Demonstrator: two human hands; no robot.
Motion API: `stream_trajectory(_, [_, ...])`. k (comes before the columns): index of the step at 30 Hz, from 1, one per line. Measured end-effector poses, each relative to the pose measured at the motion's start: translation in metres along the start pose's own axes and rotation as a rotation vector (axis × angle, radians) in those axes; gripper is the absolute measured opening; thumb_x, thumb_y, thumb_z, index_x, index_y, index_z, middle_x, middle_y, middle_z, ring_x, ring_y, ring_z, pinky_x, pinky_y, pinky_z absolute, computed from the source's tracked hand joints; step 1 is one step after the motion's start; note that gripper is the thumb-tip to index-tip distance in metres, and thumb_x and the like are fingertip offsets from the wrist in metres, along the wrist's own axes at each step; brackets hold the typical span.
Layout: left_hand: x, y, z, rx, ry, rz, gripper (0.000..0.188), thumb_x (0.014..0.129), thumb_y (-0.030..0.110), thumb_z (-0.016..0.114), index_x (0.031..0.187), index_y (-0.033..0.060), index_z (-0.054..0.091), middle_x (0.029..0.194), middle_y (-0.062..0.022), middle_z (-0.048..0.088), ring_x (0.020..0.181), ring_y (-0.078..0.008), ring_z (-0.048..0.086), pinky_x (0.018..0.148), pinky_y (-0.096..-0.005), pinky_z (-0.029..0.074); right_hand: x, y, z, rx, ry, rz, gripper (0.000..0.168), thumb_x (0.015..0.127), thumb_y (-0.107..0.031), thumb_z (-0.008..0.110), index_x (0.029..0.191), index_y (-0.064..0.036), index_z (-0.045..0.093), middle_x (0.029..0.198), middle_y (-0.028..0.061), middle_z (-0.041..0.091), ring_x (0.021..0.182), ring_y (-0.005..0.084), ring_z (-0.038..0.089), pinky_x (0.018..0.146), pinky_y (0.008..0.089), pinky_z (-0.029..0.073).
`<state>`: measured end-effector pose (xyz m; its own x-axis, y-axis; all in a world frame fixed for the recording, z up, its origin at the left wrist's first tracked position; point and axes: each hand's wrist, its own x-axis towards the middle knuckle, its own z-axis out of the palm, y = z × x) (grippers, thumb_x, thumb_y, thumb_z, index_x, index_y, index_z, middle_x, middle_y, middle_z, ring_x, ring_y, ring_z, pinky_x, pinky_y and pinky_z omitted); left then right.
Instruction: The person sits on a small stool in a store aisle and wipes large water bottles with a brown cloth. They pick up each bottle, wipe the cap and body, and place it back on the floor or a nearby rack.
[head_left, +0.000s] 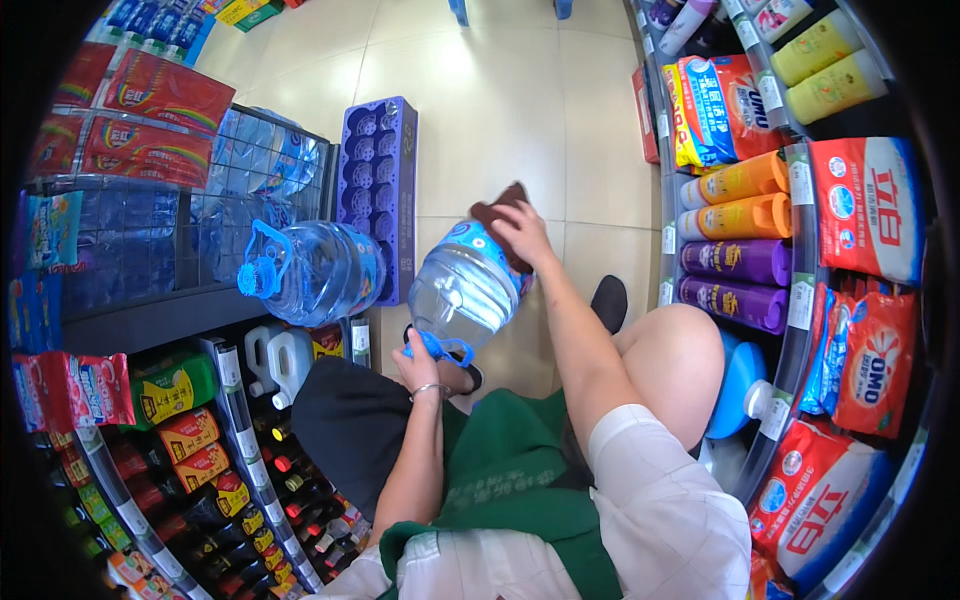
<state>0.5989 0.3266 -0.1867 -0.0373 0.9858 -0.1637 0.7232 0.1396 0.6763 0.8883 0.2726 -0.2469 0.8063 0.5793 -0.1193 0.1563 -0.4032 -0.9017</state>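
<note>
A large clear plastic water bottle (466, 289) with a blue label lies tilted in front of me, its blue cap end towards me. My left hand (417, 369) grips it by the cap and the blue carry handle. Against the bottle's base and label my right hand (523, 234) presses a dark brown cloth (510, 204). A second large water bottle (324, 273) with a blue cap and handle is at the left, apart from both hands, beside a purple plastic crate (373, 172).
Wire racks (255, 180) with big water bottles stand at the left, above shelves of sauce bottles (232, 491). Shelves at the right hold detergent bags (866, 210) and orange and purple bottles (735, 259). My knees are close to both shelves. Tiled floor (480, 97) lies ahead.
</note>
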Motion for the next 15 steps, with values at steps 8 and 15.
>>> stream_trajectory(8, [-0.019, 0.105, -0.032, 0.103, -0.51, 0.146, 0.043, 0.085, 0.035, 0.063, 0.107, 0.0013, 0.049, 0.088, -0.0216, 0.058, 0.089, -0.0318, 0.059, 0.084, -0.0413, 0.044, -0.076, 0.068, 0.023, 1.438, 0.286, 0.607, 0.052, 0.095, -0.038, 0.044, 0.138, -0.01, 0.037, 0.126, 0.0074, 0.052, 0.113, 0.0213, 0.051, 0.095, 0.0345, 0.042])
stream_trajectory(15, [-0.003, 0.122, 0.01, -0.176, -0.149, 0.845, 0.023, 0.084, 0.015, 0.064, 0.1, 0.0003, 0.055, 0.112, -0.0193, 0.058, 0.105, -0.0336, 0.054, 0.095, -0.0402, 0.039, -0.108, -0.023, 0.04, 1.136, 0.567, 0.539, 0.059, 0.093, -0.041, 0.045, 0.144, -0.016, 0.028, 0.142, 0.0117, 0.035, 0.128, 0.0266, 0.038, 0.106, 0.0418, 0.031])
